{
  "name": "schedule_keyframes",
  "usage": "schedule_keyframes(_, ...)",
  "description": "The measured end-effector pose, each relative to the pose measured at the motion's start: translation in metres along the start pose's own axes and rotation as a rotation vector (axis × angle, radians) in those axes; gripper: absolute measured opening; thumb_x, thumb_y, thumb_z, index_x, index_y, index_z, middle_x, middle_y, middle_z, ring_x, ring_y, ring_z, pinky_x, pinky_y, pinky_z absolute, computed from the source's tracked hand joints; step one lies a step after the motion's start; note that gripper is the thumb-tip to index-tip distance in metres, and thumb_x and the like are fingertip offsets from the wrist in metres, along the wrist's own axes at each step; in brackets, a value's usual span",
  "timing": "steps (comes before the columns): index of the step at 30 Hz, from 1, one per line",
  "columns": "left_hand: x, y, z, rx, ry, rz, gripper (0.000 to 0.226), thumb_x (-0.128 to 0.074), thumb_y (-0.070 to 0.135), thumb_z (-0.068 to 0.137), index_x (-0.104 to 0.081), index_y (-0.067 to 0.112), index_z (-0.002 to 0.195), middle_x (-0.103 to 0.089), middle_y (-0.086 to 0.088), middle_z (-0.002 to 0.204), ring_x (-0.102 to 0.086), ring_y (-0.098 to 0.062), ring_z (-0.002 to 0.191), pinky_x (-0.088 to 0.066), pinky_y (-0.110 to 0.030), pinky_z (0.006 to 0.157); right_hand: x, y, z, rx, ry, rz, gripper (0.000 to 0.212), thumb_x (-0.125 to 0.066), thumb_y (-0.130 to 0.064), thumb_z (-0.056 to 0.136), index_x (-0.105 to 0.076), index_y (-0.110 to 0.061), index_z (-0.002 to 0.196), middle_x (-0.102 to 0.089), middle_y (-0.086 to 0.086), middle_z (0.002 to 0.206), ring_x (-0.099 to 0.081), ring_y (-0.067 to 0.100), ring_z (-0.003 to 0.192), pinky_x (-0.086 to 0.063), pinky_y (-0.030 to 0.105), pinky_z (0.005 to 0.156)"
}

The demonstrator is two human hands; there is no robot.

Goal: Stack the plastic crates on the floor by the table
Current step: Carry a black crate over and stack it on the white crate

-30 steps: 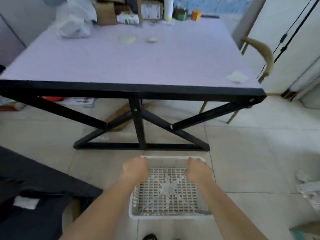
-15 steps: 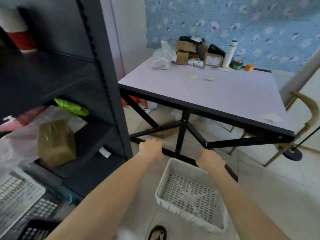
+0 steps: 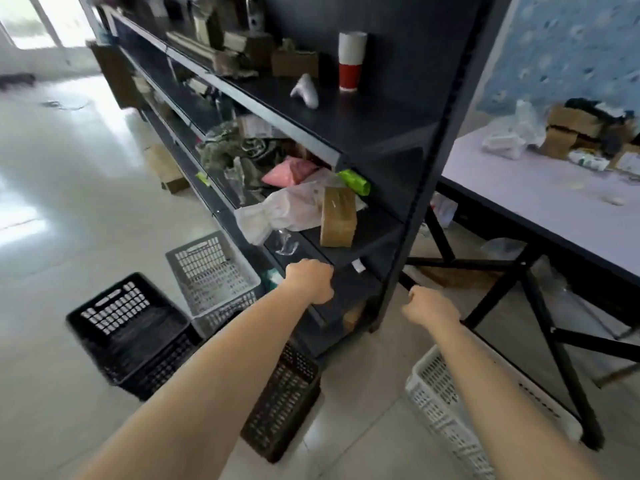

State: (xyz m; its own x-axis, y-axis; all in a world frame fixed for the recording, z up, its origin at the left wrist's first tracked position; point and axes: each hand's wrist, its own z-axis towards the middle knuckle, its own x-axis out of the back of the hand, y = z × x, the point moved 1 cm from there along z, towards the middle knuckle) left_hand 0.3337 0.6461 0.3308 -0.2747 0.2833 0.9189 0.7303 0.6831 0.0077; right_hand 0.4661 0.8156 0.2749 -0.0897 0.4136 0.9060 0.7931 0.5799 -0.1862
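Note:
A white plastic crate (image 3: 437,407) sits on the floor at the lower right, beside the black-framed table (image 3: 540,206); my right forearm crosses over it. By the shelving on the left stand a grey crate (image 3: 214,271), a black crate (image 3: 128,327) and a dark brown crate (image 3: 284,400), the brown one partly under my left forearm. My left hand (image 3: 310,280) is raised in front of the lower shelf, fingers curled, holding nothing. My right hand (image 3: 429,308) hovers above the white crate with curled fingers, also empty.
A tall dark shelving unit (image 3: 381,133) full of bags, boxes and a red-and-white cup (image 3: 350,60) stands straight ahead, its corner post between my hands. The table's cross-braced legs (image 3: 540,306) reach the floor on the right. Open tiled floor (image 3: 69,202) spreads to the left.
My hands have let go of the white crate, which now rests by the table. My view has swung left from the table to the shelving, bringing three more crates into sight.

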Motion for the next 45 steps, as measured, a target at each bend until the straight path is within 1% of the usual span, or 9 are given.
schedule_keyframes(4,-0.010,-0.094,-0.034,0.063,0.033,-0.023,0.041,-0.047,0.029,0.092,-0.050,0.016,0.130,-0.055,-0.009,0.132,-0.053,-0.033,0.121,-0.047,-0.045,0.090,-0.029,-0.086,-0.022,0.031,-0.012,-0.022,0.011,-0.047,-0.029,0.086,-0.048,-0.021,0.093,-0.056,0.008,0.102,-0.056,0.031,0.093,-0.045,0.036,0.073)
schedule_keyframes(9,-0.032,-0.209,-0.069,0.082,0.044,-0.030,0.042,-0.048,0.030,0.091,-0.051,0.018,0.131,-0.056,-0.008,0.132,-0.054,-0.032,0.122,-0.050,-0.044,0.093,-0.072,-0.176,-0.048,0.021,-0.044,-0.043,0.017,-0.047,-0.025,0.086,-0.050,-0.017,0.101,-0.056,0.010,0.114,-0.056,0.033,0.102,-0.047,0.039,0.080)
schedule_keyframes(14,-0.063,-0.306,-0.086,0.104,0.020,0.040,0.042,-0.049,0.029,0.092,-0.051,0.017,0.132,-0.056,-0.008,0.132,-0.054,-0.030,0.121,-0.049,-0.044,0.094,-0.113,-0.236,-0.066,-0.024,-0.038,-0.040,0.029,-0.050,-0.029,0.088,-0.053,-0.017,0.114,-0.056,0.009,0.119,-0.054,0.032,0.106,-0.048,0.038,0.085)
schedule_keyframes(17,-0.088,-0.343,-0.076,0.083,-0.022,0.072,0.040,-0.049,0.027,0.092,-0.052,0.016,0.130,-0.058,-0.008,0.127,-0.055,-0.030,0.117,-0.049,-0.044,0.091,-0.138,-0.256,-0.065,-0.034,-0.004,-0.016,0.027,-0.051,-0.034,0.088,-0.055,-0.017,0.109,-0.060,0.008,0.116,-0.056,0.031,0.106,-0.048,0.036,0.081)
schedule_keyframes(23,-0.131,-0.380,-0.019,0.034,-0.120,0.056,0.038,-0.044,0.021,0.093,-0.051,0.016,0.130,-0.057,-0.010,0.126,-0.055,-0.031,0.115,-0.048,-0.044,0.083,-0.195,-0.281,-0.029,-0.148,-0.013,0.081,0.023,-0.051,-0.031,0.088,-0.060,-0.015,0.102,-0.059,0.008,0.101,-0.052,0.028,0.086,-0.043,0.031,0.070)
schedule_keyframes(27,-0.153,-0.404,0.031,-0.006,-0.170,0.061,0.037,-0.044,0.027,0.095,-0.050,0.016,0.130,-0.057,-0.009,0.122,-0.057,-0.031,0.111,-0.043,-0.037,0.070,-0.237,-0.299,0.005,-0.222,-0.052,0.172,0.023,-0.053,-0.035,0.088,-0.060,-0.016,0.098,-0.063,0.011,0.107,-0.051,0.028,0.084,-0.042,0.032,0.070)
schedule_keyframes(33,-0.189,-0.431,0.105,-0.059,-0.236,0.063,0.036,-0.046,0.026,0.094,-0.052,0.015,0.128,-0.056,-0.009,0.123,-0.055,-0.031,0.115,-0.043,-0.037,0.072,-0.298,-0.306,0.045,-0.311,-0.116,0.187,0.026,-0.057,-0.031,0.087,-0.062,-0.013,0.106,-0.065,0.014,0.113,-0.059,0.033,0.106,-0.047,0.032,0.080)
schedule_keyframes(40,-0.288,-0.452,0.200,-0.074,-0.331,0.080,0.046,-0.046,0.023,0.093,-0.042,0.018,0.139,-0.051,-0.010,0.130,-0.053,-0.033,0.118,-0.045,-0.037,0.073,-0.389,-0.280,0.080,-0.439,-0.168,0.164,0.031,-0.060,-0.029,0.082,-0.060,-0.022,0.111,-0.058,0.012,0.116,-0.058,0.033,0.107,-0.050,0.035,0.084)
schedule_keyframes(45,-0.382,-0.460,0.258,-0.082,-0.385,0.061,0.044,-0.049,0.023,0.093,-0.041,0.016,0.135,-0.046,-0.013,0.132,-0.046,-0.037,0.123,-0.050,-0.045,0.085,-0.472,-0.246,0.095,-0.444,-0.210,0.141,0.042,-0.063,-0.024,0.082,-0.058,-0.019,0.124,-0.051,0.015,0.117,-0.056,0.036,0.109,-0.048,0.039,0.090)
